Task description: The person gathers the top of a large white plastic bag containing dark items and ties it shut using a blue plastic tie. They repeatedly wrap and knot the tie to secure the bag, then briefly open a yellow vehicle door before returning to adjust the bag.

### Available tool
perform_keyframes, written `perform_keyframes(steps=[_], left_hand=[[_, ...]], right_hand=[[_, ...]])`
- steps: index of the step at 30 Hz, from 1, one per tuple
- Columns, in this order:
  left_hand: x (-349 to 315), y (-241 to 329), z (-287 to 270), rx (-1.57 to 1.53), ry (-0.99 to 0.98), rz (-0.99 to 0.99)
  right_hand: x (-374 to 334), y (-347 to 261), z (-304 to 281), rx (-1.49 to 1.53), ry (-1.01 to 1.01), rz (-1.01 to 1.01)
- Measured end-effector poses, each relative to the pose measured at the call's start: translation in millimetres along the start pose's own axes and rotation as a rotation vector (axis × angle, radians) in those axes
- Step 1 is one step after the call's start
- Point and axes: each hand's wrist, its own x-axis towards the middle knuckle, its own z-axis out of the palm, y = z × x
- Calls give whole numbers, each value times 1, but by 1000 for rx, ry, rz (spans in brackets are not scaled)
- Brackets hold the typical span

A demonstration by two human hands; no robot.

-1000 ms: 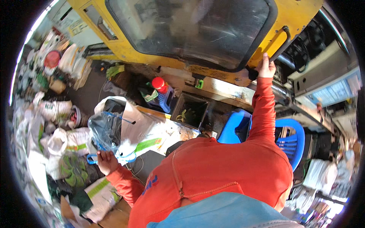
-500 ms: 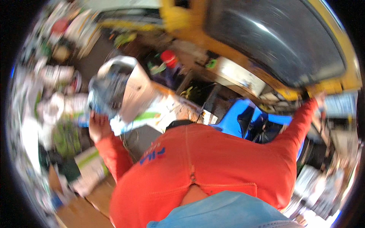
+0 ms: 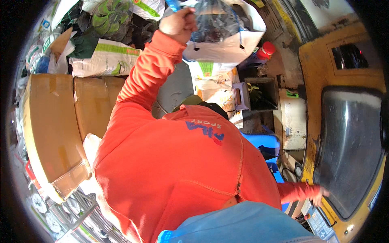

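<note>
My left hand (image 3: 177, 27) is raised at the top of the view, its fingers closed. A small blue item (image 3: 173, 5) sticks out beyond the fingers; its kind I cannot make out. Beside this hand stands a large white woven sack (image 3: 227, 52) with its mouth wide, holding dark and clear plastic (image 3: 214, 22). At the lower right my right hand (image 3: 320, 196) has its fingers stretched out at the edge of a yellow panel (image 3: 312, 162) with a dark window (image 3: 351, 146). A black handle (image 3: 326, 216) on the panel sits just below it; whether they touch I cannot tell.
Cardboard boxes (image 3: 54, 129) stand at the left, with a white-and-green sack (image 3: 107, 58) and a green fan (image 3: 111, 16) beyond. A blue plastic chair (image 3: 261, 141), a dark bin (image 3: 263, 94) and a red-lidded container (image 3: 266, 50) are right of centre.
My view has swung to the left, so the sack and my left hand now appear higher and farther right. My right hand remains by the yellow panel, now lower in view.
</note>
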Motion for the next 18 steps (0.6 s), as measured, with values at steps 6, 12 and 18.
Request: perform_keyframes(steps=[6,12,18], left_hand=[[-5,24,-21,802,-354,227],[28,48,-61,826,-637,258],[69,71,-98,602,-747,-67]], right_hand=[[-373,-329,-256,1520,-1766,-651],[-483,-444,-374,1650,-1872,-581],[-487,-468,-369,1572,-2065,-374]])
